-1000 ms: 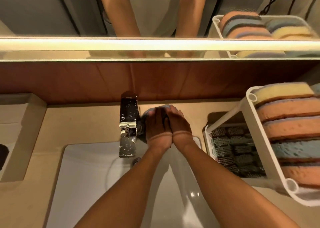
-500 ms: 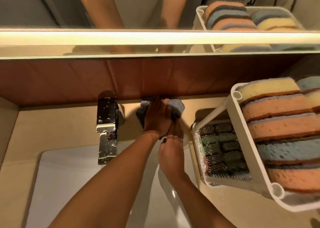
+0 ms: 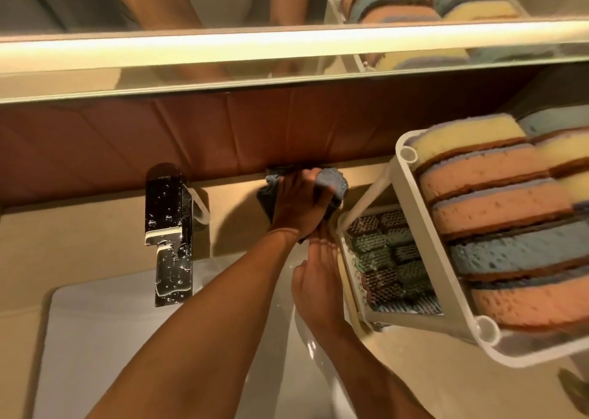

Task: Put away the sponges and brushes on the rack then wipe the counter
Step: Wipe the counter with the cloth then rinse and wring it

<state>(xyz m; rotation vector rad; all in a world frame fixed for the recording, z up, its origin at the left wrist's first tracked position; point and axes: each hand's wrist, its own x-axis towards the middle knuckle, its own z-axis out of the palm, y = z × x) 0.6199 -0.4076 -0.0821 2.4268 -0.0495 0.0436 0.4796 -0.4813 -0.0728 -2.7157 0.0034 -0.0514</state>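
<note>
Just above the middle of the frame, the left hand (image 3: 299, 205) lies on a bunched grey-blue cloth (image 3: 331, 179), its fingers bent over the folds and pressing it onto the beige counter (image 3: 79, 233) where the counter meets the reddish-brown back wall (image 3: 159, 131). Below it, the right hand (image 3: 318, 278) stretches out with its fingers straight and close together, pointing up towards the cloth. Its fingertips are hidden under the left wrist, so whether they touch the cloth cannot be told. At the right of the frame stands the white rack (image 3: 424, 237). Its upper tier is packed with sponges (image 3: 497, 211) in yellow, orange and blue, set on edge in rows. Its lower tier holds dark scrub brushes (image 3: 385, 259), just beside the right hand. A wet chrome faucet (image 3: 169, 227) at centre left reaches over the white sink (image 3: 111, 339).
</note>
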